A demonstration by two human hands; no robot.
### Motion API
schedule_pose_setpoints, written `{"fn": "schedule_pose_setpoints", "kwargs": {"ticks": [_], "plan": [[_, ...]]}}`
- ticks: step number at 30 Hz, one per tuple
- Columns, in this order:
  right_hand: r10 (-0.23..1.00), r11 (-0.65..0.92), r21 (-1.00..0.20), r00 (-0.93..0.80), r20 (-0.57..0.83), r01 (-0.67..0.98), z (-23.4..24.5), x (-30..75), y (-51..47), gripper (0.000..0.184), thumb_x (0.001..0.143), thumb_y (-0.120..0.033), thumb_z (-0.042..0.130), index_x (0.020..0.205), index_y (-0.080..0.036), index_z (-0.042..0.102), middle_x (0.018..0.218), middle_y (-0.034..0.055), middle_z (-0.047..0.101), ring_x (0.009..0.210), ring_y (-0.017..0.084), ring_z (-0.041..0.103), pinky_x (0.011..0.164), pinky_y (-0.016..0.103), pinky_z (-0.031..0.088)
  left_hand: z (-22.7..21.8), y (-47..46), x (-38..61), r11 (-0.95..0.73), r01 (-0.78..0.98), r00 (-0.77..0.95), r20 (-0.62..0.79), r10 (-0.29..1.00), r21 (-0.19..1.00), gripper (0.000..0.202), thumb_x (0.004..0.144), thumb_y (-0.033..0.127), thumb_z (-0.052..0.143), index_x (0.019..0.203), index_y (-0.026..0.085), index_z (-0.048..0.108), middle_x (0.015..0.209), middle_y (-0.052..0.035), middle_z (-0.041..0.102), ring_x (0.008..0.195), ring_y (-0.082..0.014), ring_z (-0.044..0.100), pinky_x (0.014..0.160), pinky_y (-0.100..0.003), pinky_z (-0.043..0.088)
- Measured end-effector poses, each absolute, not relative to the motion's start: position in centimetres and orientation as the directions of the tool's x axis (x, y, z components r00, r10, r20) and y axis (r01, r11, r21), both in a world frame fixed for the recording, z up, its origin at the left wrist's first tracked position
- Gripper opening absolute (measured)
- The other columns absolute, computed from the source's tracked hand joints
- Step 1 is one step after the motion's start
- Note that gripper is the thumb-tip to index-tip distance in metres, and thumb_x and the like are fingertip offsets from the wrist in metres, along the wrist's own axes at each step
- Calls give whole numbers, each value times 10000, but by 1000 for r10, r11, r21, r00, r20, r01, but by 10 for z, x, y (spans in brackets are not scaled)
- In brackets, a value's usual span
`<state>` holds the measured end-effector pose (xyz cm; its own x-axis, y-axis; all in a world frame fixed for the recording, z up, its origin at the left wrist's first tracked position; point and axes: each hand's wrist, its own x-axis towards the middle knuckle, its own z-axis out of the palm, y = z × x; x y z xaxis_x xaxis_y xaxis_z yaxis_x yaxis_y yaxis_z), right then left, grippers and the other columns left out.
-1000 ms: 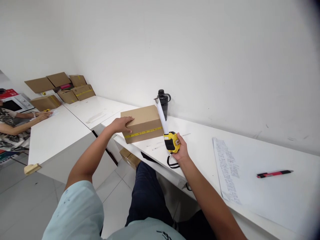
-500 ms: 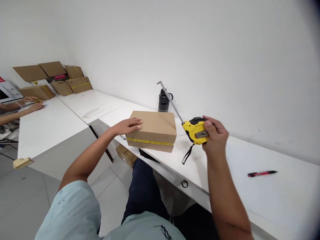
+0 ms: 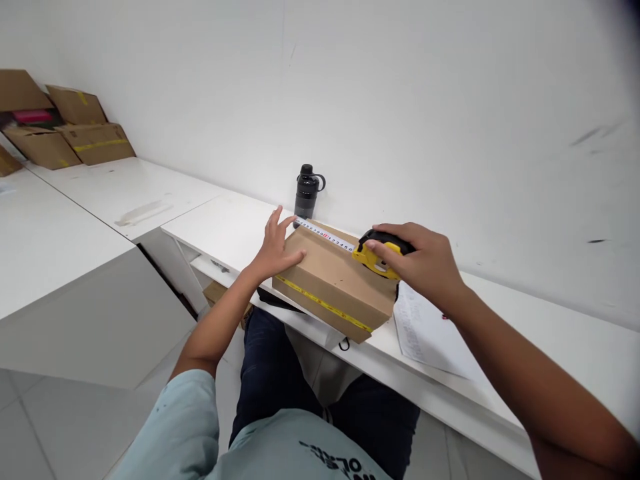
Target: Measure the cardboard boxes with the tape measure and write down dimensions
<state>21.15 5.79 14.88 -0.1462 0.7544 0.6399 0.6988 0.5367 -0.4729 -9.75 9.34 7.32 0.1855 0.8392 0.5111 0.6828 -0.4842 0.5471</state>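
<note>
A brown cardboard box (image 3: 345, 273) with yellow tape along its side lies at an angle on the white table. My right hand (image 3: 423, 257) is closed around a yellow and black tape measure (image 3: 376, 257) above the box's far right part. From it, the white measuring blade (image 3: 325, 235) runs out along the box's far top edge. My left hand (image 3: 275, 248) is at the box's left end with fingers spread. Its thumb rests on the top face, and the index fingertip is at the blade's free end.
A dark water bottle (image 3: 306, 190) stands behind the box by the wall. A written paper sheet (image 3: 430, 333) lies to the right, partly behind my forearm. Several cardboard boxes (image 3: 97, 143) sit at the far left. The table's front edge is close to my legs.
My right hand has brought the tape measure over the box, and its blade now lies along the top. My left hand has shifted to the box's left end. The box is turned, and the view has swung right.
</note>
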Motion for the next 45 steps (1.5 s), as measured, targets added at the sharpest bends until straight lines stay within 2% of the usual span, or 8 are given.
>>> {"fn": "schedule_pose_setpoints", "kwargs": {"ticks": [4,8,14,22,25,29,33,45], "plan": [[800,498,-494,-159,578,713,145,217,53,326,870,-556,738,1060,-307,830,1044,40,816,935,256,759,820,409,605,79,98,-100,-376,587,201,322,925,717,1048,847,570,780,1692,312,216,1826,-126,76,1682,-399,114,1332,-616,239],[830,468,-528,-148,537,708,141,220,49,338,865,-572,733,1055,-311,830,1059,36,815,958,262,759,856,424,603,83,100,-102,-303,433,284,190,940,849,1140,818,595,778,1717,243,173,1779,-168,256,1602,-402,360,1300,-541,356],[834,472,-521,-168,526,711,135,218,54,354,862,-573,722,1080,-316,832,1071,35,813,980,267,754,882,429,596,89,99,-100,-229,448,272,112,956,864,1179,791,591,806,1716,160,215,1747,-187,338,1595,-406,370,1312,-496,357],[809,504,-485,-195,555,715,126,221,58,360,884,-580,713,1086,-305,827,1066,40,814,964,262,760,844,413,602,100,94,-100,-288,487,365,107,925,825,769,882,576,703,1538,219,521,1527,-100,642,1364,-350,644,1127,-449,562],[803,511,-485,-192,565,709,124,224,57,351,883,-588,717,1073,-313,827,1051,31,816,950,261,764,822,408,603,106,92,-101,-312,601,358,100,928,736,782,896,609,664,1565,231,522,1608,-81,584,1447,-365,579,1188,-446,511],[785,535,-458,-216,581,710,124,226,55,333,892,-564,717,1080,-311,823,1051,34,815,933,257,760,819,404,601,112,91,-101,-234,754,275,29,961,614,924,910,677,600,1683,222,379,1731,-79,418,1559,-370,455,1273,-455,404],[789,539,-447,-243,564,714,127,228,54,328,894,-540,715,1111,-318,821,1066,36,816,959,262,757,849,413,605,114,92,-102,-195,824,237,-11,971,533,951,914,716,565,1714,260,327,1742,-64,391,1572,-369,439,1275,-477,385],[809,490,-478,-176,561,729,130,276,22,333,867,-591,739,1066,-339,827,1079,14,825,943,266,767,863,445,634,117,94,-101,-182,847,223,-23,975,499,984,911,759,532,1731,271,291,1748,-31,383,1579,-360,429,1271,-437,389]]}}
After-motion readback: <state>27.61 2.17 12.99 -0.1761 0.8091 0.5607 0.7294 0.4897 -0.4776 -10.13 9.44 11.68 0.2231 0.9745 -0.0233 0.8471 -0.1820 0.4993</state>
